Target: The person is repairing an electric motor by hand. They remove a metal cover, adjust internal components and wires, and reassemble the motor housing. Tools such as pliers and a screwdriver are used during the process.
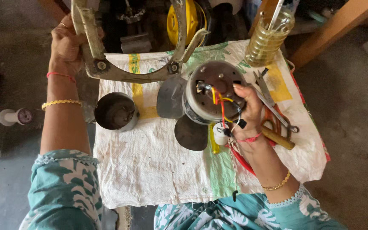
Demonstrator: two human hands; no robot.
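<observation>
Already the fan motor is out on its own, tipped on its side over a white woven sack spread as a work cloth, and the person's right hand is closed around its rim, fingers curled over the exposed end plate. From just beside those fingers a bundle of red, yellow and black wires spills out of an opening in the plate and runs down to a small white capacitor hanging below the grip, so the wiring looks attached yet. Two grey blades jut from the far side of the motor, away from the palm; they have not come off.

The left hand is clamped on one arm of a curved metal puller frame, held raised well to the left of the motor, its bolted joints showing. Whether the frame touches the motor cannot be told from this angle.

Judging from this, the housing is stripped away and the motor end lies open, while the blades, the wires and the capacitor remain to be dealt with.

Under the right wrist lie pliers and a wooden-handled tool; beyond the grip stands a jar of yellowish oil. Between the two hands a round metal cup rests at the sack's edge.
</observation>
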